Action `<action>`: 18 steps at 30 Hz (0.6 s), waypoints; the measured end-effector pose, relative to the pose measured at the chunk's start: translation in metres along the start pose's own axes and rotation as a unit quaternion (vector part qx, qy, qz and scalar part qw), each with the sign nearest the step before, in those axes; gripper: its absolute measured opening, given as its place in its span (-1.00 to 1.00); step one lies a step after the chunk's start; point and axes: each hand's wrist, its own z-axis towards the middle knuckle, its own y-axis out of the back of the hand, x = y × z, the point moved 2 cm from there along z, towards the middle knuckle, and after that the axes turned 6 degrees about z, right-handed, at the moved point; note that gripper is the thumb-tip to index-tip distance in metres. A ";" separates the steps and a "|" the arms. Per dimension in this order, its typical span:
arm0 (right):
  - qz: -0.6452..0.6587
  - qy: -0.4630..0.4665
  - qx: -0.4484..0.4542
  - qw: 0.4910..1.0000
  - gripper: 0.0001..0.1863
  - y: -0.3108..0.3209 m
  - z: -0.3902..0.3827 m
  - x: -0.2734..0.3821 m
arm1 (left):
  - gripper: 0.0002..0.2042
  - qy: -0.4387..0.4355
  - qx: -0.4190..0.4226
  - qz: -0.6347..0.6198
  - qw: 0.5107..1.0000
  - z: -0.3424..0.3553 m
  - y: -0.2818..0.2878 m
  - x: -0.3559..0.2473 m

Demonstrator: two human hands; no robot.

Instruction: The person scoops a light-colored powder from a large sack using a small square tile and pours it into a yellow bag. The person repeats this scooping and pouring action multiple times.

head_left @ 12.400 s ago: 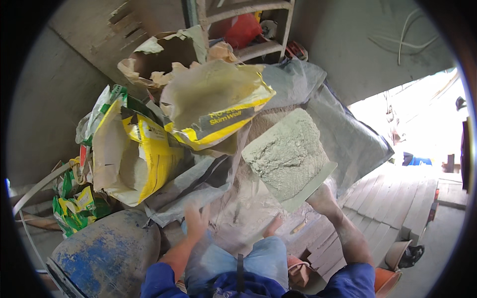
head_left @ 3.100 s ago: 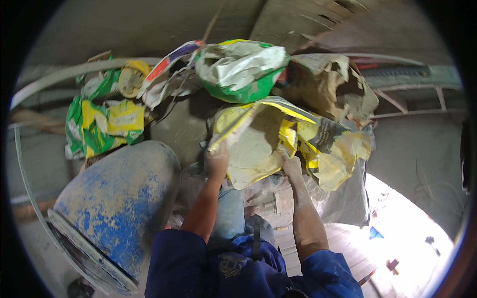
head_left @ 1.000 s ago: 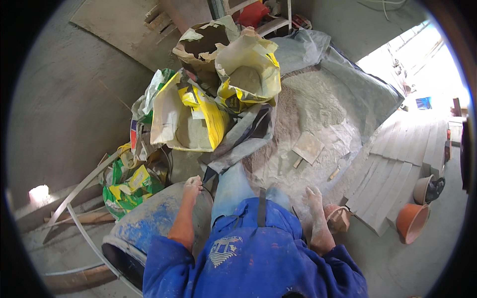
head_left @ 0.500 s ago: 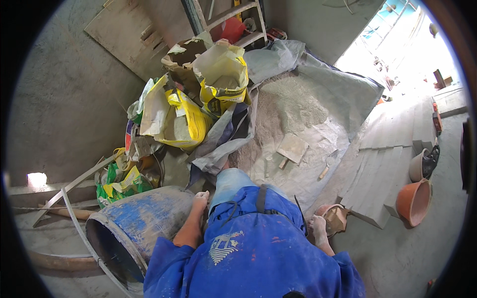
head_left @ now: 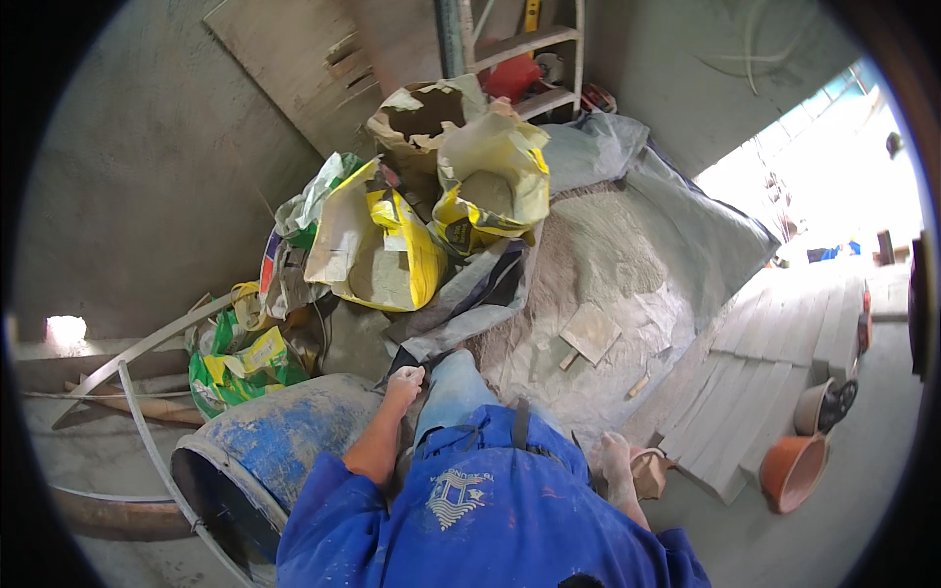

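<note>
My left hand (head_left: 403, 384), whitened with dust, is curled closed beside my left knee, past the rim of a blue, dirt-smeared barrel (head_left: 284, 428) lying on its side. No object shows in it. On the other side, my right hand (head_left: 615, 457) hangs dusty and loosely open, next to a small bucket with a crumpled brown paper bag (head_left: 648, 474). Ahead of my legs a heap of grey-beige powder (head_left: 598, 235) lies on a grey sheet (head_left: 701, 220). A square hawk (head_left: 592, 332) with a short wooden handle and a wooden-handled trowel (head_left: 638, 385) rest on that sheet.
Open yellow-and-white sacks (head_left: 421, 265) stand left of the heap, before a ladder (head_left: 529, 49). At right are stacked grey slabs (head_left: 725, 412), an orange bucket (head_left: 792, 473) and a smaller pale bucket (head_left: 812, 407). A bent strip (head_left: 152, 441) rises by the barrel.
The view has shifted, with the sacks and heap now farther right and lower. My left hand has moved forward past the barrel; my right hand has shifted slightly inward.
</note>
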 end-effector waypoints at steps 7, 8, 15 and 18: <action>-0.037 -0.084 -0.005 0.996 -0.86 -0.059 -0.032 0.044 | -0.67 0.046 -0.046 0.016 0.998 0.063 0.052 0.057; 0.001 -0.089 0.017 0.996 -0.87 -0.071 -0.034 0.050 | -0.66 0.058 -0.046 0.032 0.997 0.072 0.061 0.062; -0.068 -0.046 0.019 0.996 -0.78 -0.157 -0.059 0.106 | -0.71 -0.069 -0.078 0.122 0.987 0.083 0.105 -0.037; -0.209 0.035 0.007 0.977 -0.74 -0.188 -0.067 0.134 | -0.79 -0.233 -0.104 0.078 0.964 0.075 0.115 -0.146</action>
